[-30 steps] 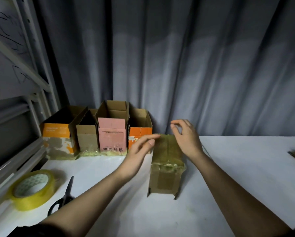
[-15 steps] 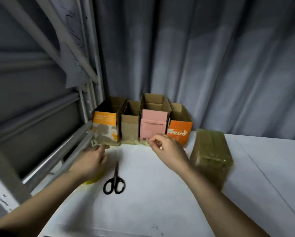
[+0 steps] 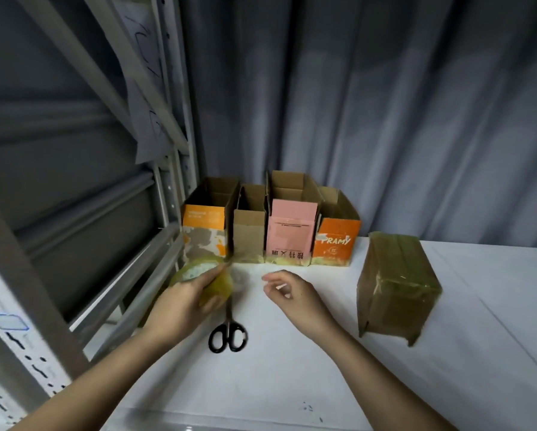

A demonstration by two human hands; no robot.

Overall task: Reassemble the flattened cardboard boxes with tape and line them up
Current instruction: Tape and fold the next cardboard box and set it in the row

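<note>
My left hand [image 3: 180,306] grips a yellow roll of tape [image 3: 206,279], lifted slightly off the white table [image 3: 292,377] at the left. My right hand [image 3: 295,298] hovers beside it with fingers loosely curled, holding nothing. A brown cardboard box [image 3: 396,284] wrapped in tape stands upside down on the table at the right, apart from both hands. Several assembled open boxes stand in a row against the curtain: an orange-and-white one [image 3: 203,231], a plain brown one [image 3: 249,236], a pink one [image 3: 290,234] and an orange one [image 3: 337,239].
Black scissors [image 3: 228,332] lie on the table between my hands, blades pointing away. A grey metal shelf frame [image 3: 167,244] borders the table on the left. A grey curtain [image 3: 385,104] hangs behind.
My hands left the taped box. The view swung left. My left hand reached the tape roll and picked it up; my right hand moved to the table's middle.
</note>
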